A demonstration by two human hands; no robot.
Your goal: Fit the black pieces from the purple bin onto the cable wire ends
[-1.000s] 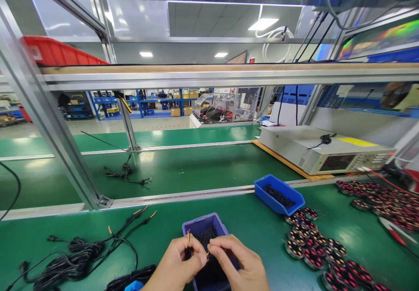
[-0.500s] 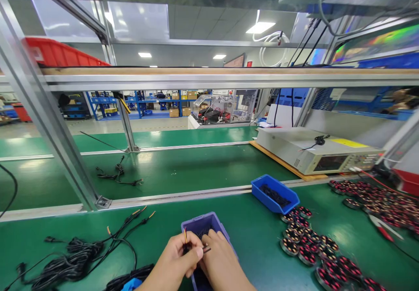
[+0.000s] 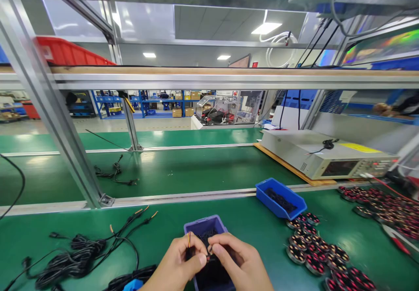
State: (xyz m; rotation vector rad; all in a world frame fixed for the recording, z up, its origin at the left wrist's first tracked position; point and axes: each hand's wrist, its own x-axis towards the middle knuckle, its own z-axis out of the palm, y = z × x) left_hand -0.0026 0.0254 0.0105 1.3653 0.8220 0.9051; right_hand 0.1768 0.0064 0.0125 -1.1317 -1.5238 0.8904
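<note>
My left hand is closed in a pinch on a black cable, and its thin yellow and red wires stick up above the fingers. My right hand is closed too, thumb and forefinger pinching a small dark piece right at the left fingertips; its kind is too small to make out. Both hands are over a purple bin holding many small black pieces. To the left lie bundled black cables with bare orange-tipped ends.
A blue bin of black pieces sits to the right, beside several round copper-wound coils. Behind them stands a grey test instrument. Red-handled pliers lie far right. A metal upright rises at left.
My right hand has drawn back from over the bin and turned, its thumb and forefinger now meeting the left fingertips. The dark tube end at my left thumb no longer shows clearly. The view shifted slightly.
</note>
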